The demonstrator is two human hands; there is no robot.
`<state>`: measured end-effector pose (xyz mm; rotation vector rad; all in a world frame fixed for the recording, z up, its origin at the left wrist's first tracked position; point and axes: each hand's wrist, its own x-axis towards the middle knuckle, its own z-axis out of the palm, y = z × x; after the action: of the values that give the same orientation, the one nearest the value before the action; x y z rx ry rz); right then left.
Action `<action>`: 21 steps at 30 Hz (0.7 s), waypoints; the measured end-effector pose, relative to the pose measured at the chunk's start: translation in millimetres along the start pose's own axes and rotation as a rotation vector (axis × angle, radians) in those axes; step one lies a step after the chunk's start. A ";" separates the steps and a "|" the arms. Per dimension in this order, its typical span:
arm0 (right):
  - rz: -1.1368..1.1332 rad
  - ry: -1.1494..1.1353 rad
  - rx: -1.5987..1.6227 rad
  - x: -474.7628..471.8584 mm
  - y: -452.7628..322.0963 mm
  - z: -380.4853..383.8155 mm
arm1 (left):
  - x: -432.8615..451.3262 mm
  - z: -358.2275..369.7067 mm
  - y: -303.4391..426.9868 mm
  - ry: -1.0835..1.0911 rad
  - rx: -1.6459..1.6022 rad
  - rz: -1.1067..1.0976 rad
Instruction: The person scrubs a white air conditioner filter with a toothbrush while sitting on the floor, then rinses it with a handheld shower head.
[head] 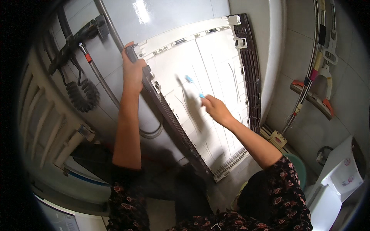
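A tall white plastic panel (215,75) with dark brown slatted side strips, like the cover of an appliance, leans upright against the tiled wall, its inner face towards me. My left hand (133,73) grips its upper left corner, thumb over the edge. In my right hand (215,109) is a small brush, probably a toothbrush (189,78), with blue at the head and handle. Its head is at or just above the middle of the white face; glare hides whether they touch. Clips and ribs line the panel's edges, and a slotted grille (231,164) runs along its lower end.
A dark wall-mounted mixer tap (76,43) with metal hoses and a black coiled hose (83,95) is at left. Mops (310,72) and a floor wiper (313,99) lean at right. Below them are a green basin (297,170) and a white toilet (325,202).
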<state>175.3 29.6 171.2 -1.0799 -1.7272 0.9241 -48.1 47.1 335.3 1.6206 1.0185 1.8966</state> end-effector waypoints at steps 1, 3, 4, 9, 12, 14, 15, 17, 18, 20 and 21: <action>0.100 -0.007 0.059 -18.1 10.6 -5.8 | -1.3 -3.3 -2.5 0.002 0.003 -0.005; 0.317 -0.045 0.146 -61.5 20.6 -20.0 | -3.8 -11.8 -4.1 -0.002 -0.016 -0.010; 0.283 0.015 0.159 -79.6 38.4 -23.9 | 3.9 -17.6 -2.4 -0.006 -0.005 0.014; 0.466 0.251 0.333 -180.5 77.0 -66.5 | 18.1 -6.1 -22.7 -0.008 0.043 -0.015; 0.462 0.333 0.516 -221.9 81.8 -79.4 | 28.8 -21.6 -39.4 0.057 0.167 -0.015; 0.485 0.432 0.513 -247.2 79.9 -91.3 | 35.7 -22.3 -55.3 0.079 0.202 0.042; 0.489 0.466 0.511 -255.7 77.1 -94.5 | 38.2 -23.9 -52.9 0.092 0.258 0.059; 0.522 0.548 0.485 -276.2 71.3 -99.8 | 43.6 -30.9 -64.9 0.130 0.545 0.130; 0.530 0.572 0.485 -285.7 67.4 -104.3 | 49.4 -34.1 -65.8 0.157 0.687 0.179; 0.532 0.602 0.496 -300.6 66.9 -109.4 | 49.8 -38.6 -69.1 0.240 0.727 0.199; 0.529 0.623 0.497 -307.9 67.4 -110.3 | 45.5 -35.1 -68.1 0.261 0.699 0.234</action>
<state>370.8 -217.7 60.9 -1.3157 -0.6623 1.1038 -100.6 114.9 310.9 1.9506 1.8251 2.0745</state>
